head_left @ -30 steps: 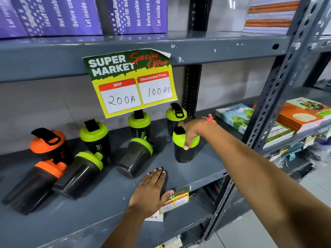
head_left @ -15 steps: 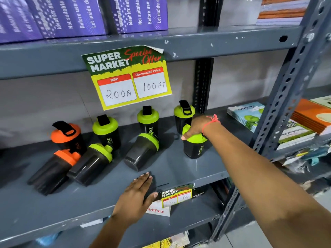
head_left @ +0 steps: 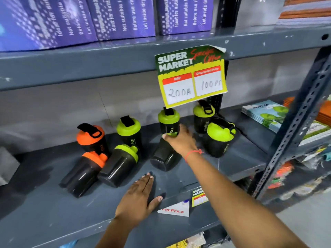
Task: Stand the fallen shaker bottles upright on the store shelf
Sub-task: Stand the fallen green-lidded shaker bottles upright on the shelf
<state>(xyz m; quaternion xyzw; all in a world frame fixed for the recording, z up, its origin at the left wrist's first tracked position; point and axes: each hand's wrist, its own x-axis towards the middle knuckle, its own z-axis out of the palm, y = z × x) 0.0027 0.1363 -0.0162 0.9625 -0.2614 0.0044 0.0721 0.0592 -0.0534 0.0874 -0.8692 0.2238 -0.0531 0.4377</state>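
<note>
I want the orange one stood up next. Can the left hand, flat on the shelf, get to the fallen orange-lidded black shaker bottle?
Probably yes. The left hand lies open on the grey metal shelf, and bare shelf runs from it to the fallen orange-lidded black shaker bottle. The fallen green-lidded bottle lies beside that path, not across it.

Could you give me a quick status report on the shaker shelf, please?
Right hand closing on fallen green-lid shaker. Left hand flat on shelf. Two more down: orange-lid, green-lid. Nothing blocking.
</note>
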